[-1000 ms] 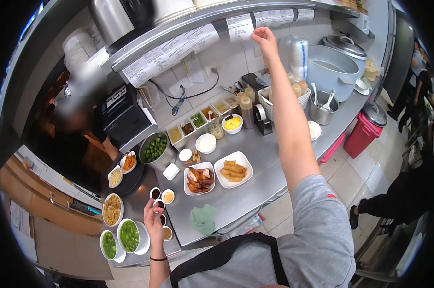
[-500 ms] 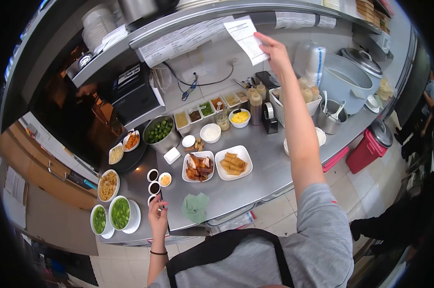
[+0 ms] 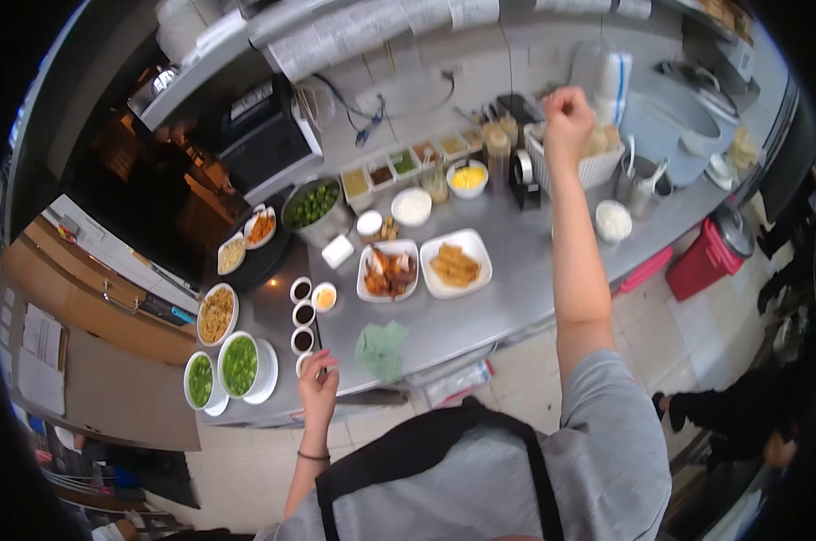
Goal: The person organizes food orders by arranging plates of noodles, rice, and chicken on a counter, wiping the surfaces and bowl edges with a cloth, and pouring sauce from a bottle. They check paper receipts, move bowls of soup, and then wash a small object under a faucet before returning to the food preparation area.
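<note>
My right hand point(image 3: 568, 115) is raised in front of the wall near the white basket point(image 3: 597, 167), its fingers curled closed, with no paper visible in it. Lower left, my left hand point(image 3: 318, 383) hovers at the counter edge beside the lowest small white cup point(image 3: 303, 362); its fingers are loosely bent and apart. Cups of dark sauce point(image 3: 303, 314) stand in a column above it. A green cloth point(image 3: 382, 350) lies to its right. Behind the cloth are a square bowl of browned meat point(image 3: 389, 271) and one of fried rolls point(image 3: 456, 263).
Bowls with greens point(image 3: 239, 364) and noodles point(image 3: 218, 315) stand at the left. A metal pot of green produce point(image 3: 316, 206) and condiment containers point(image 3: 403, 163) line the back. Papers point(image 3: 336, 43) hang from the overhead rail. A red bin point(image 3: 699, 261) stands right; a person's dark-clothed legs point(image 3: 724, 410) show beyond.
My right hand has moved down and right from the rail and closed; the paper it held is gone from it. The camera view has shifted. My left hand remains near the sauce cups.
</note>
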### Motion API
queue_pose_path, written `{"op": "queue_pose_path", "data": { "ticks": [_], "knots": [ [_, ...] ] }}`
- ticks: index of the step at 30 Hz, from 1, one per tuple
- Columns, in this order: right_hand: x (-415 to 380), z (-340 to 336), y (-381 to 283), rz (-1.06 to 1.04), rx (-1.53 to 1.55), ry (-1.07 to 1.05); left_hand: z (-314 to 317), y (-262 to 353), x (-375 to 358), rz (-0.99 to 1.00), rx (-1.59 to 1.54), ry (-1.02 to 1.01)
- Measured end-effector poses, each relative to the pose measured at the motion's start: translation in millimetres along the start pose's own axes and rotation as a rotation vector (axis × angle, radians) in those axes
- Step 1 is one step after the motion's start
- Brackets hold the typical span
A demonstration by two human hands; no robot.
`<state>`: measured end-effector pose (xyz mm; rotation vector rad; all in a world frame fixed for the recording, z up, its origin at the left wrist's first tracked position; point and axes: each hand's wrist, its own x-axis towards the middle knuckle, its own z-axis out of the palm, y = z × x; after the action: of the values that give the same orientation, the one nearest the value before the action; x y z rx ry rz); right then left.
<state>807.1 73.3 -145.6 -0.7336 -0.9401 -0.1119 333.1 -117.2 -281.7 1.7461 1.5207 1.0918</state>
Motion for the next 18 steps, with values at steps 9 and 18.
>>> {"op": "queue_pose_path", "data": {
  "ticks": [9, 18],
  "knots": [
    [-433.1, -121.5, -87.3, 0.981, 0.249, -0.593, 22.2, -86.0, -82.0, -0.595, -0.269, -0.543],
    [-509.8, -77.1, -222.8, 0.018, -0.017, -0.913, 42.7, -78.3, -124.7, -1.038, -1.037, -0.624]
  ]
}}
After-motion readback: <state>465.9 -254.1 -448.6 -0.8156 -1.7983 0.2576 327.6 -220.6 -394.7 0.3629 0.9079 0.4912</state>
